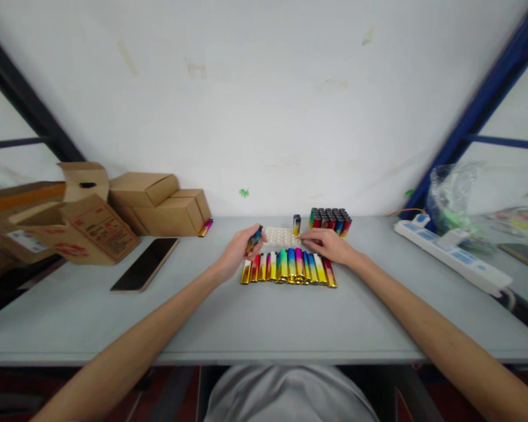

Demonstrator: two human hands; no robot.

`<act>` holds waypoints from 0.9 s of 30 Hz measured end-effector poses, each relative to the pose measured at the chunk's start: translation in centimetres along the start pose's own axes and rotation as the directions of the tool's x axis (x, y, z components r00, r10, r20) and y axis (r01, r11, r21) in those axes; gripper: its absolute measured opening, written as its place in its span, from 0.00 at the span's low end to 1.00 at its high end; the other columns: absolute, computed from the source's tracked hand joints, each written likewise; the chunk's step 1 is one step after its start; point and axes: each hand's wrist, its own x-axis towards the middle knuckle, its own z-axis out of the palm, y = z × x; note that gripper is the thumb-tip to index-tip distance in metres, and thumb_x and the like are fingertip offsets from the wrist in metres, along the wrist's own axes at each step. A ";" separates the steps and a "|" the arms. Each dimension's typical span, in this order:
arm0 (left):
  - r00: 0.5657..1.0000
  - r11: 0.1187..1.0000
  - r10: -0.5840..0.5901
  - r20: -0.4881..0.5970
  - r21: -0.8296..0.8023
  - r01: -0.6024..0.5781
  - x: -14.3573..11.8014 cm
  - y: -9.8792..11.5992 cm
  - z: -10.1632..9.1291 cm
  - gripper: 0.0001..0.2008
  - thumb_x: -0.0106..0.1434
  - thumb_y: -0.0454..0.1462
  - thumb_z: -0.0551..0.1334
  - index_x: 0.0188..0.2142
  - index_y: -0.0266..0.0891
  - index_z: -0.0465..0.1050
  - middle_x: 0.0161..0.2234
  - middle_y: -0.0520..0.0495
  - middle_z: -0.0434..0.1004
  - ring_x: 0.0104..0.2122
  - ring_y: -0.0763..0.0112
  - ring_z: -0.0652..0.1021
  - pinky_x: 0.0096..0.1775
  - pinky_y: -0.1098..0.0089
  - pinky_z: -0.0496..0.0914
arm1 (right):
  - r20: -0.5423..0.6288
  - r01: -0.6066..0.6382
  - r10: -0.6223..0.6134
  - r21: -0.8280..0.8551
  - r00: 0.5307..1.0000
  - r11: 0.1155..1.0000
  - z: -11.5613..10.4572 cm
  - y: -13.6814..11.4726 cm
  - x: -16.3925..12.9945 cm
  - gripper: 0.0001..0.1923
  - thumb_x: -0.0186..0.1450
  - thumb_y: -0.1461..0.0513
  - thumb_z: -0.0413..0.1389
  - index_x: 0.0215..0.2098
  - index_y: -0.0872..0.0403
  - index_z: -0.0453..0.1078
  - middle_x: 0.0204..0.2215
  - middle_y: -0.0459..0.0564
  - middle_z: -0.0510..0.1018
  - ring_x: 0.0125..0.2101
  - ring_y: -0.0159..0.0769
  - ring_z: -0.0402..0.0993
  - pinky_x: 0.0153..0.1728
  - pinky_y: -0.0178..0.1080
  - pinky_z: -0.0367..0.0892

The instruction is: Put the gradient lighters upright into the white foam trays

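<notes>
Head view, big to small. Grey tabletop point(264, 328) spans the frame, white wall behind. Cardboard boxes point(114, 211) are stacked far left, clear of the work area; a dark phone point(146, 264) lies flat in front of them. White power strip point(453, 255) runs along the right side, crumpled plastic bag point(453, 199) behind it.

Centre: a row of lighters point(288, 266) lying flat, side by side and touching, rainbow-metallic, probably laid out so each one is easy to pick. Behind the row is a white tray point(281, 237) with a grid of sockets, nearly all vacant; one upright lighter point(296, 224) stands at its far right corner. Filled block of lighters point(330, 221) stands just beside, caps up, tightly packed, likely a full tray. One stray lighter point(205, 227) leans by the boxes.

Left hand point(240, 249): grip closed around a single lighter point(254, 239), held tilted above the left end of the row, near the tray's left edge.

Right hand point(328, 245): fingers narrow and pinched at the tray's right edge, seemingly steadying it. Can't tell if it actually holds anything, fingertips too small to read.
</notes>
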 end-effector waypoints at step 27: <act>0.980 0.975 0.060 -0.188 0.221 -0.018 0.3 -0.2 -0.3 0.23 0.59 0.53 0.62 0.22 0.42 0.56 0.16 0.60 0.50 0.15 0.81 0.54 0.18 0.75 0.47 | -0.002 0.021 -0.021 -0.003 1.000 1.000 0.0 0.0 0.0 0.15 0.73 0.62 0.53 0.53 0.52 0.78 0.47 0.55 0.83 0.47 0.42 0.81 0.51 0.44 0.73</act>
